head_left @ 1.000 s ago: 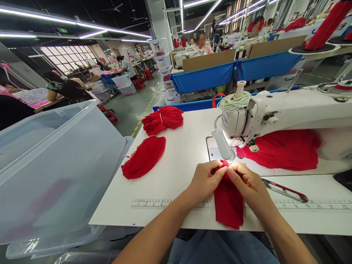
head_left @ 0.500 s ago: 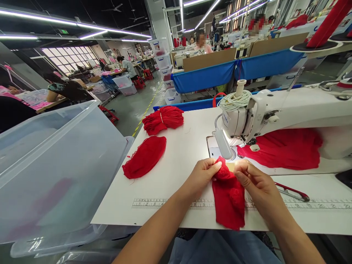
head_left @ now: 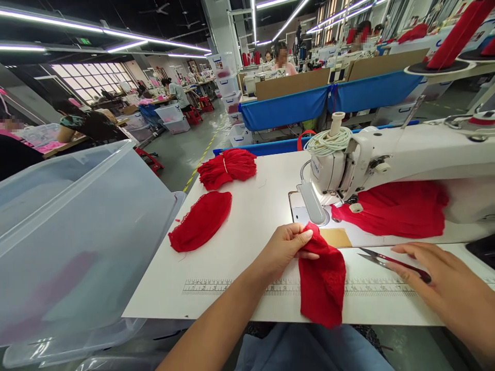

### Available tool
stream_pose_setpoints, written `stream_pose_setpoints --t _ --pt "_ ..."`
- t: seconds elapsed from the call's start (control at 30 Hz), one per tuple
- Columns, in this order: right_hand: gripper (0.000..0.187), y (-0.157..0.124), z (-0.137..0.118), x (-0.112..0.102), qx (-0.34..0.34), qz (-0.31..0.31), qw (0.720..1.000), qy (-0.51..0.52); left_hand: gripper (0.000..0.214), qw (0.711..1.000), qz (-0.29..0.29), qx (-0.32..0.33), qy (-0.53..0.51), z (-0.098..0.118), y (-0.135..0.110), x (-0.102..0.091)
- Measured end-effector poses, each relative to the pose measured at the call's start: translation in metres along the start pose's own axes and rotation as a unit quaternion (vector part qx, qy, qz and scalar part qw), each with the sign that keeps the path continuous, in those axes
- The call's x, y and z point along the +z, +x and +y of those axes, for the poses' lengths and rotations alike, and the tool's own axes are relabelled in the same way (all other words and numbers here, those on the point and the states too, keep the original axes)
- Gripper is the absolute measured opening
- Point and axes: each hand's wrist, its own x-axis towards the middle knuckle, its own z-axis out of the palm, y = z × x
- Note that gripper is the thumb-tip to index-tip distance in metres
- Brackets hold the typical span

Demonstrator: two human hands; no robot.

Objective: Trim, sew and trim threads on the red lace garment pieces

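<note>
My left hand [head_left: 284,250] pinches the top end of a red fabric piece [head_left: 325,288], which hangs down over the table's front edge. Fingers apart, my right hand [head_left: 433,275] is at a pair of thread snips [head_left: 410,265] with red handles. The snips lie on the table, their blades pointing left; the thumb and forefinger are on either side of them. Just beyond the held fabric stands a white sewing machine [head_left: 332,165], with more red fabric [head_left: 402,208] under its arm.
A tied red bundle [head_left: 227,167] and a flat red piece [head_left: 201,221] rest on the white table [head_left: 251,226] at left. A printed ruler [head_left: 204,288] runs along the front. Large clear bins [head_left: 96,232] stand left. Red thread cones [head_left: 456,41] rise at right.
My right hand has let go of the red fabric and moved right to the snips, which have shifted slightly left. My left hand still grips the fabric, which now hangs flatter.
</note>
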Motion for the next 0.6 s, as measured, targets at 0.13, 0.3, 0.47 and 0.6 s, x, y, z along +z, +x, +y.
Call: stream_pose_setpoints --t 0.13,0.3,0.47,0.6 --pt "0.023 -0.001 0.021 -0.001 -0.009 -0.044 0.999 -0.008 0.048 1.0 -0.001 0.001 -0.022 0.003 -0.002 0.002" --pt "0.024 -0.001 -0.014 0.002 -0.024 0.0 0.996 0.089 0.048 1.0 -0.001 -0.003 -0.028 0.003 -0.003 0.002" --pt "0.023 0.006 -0.062 0.009 -0.106 -0.018 0.991 0.082 0.047 1.0 -0.005 -0.002 -0.029 0.003 -0.003 0.002" --pt "0.029 0.018 -0.08 0.017 -0.22 0.036 0.975 0.005 0.045 0.999 -0.009 0.001 -0.031 0.004 -0.004 0.001"
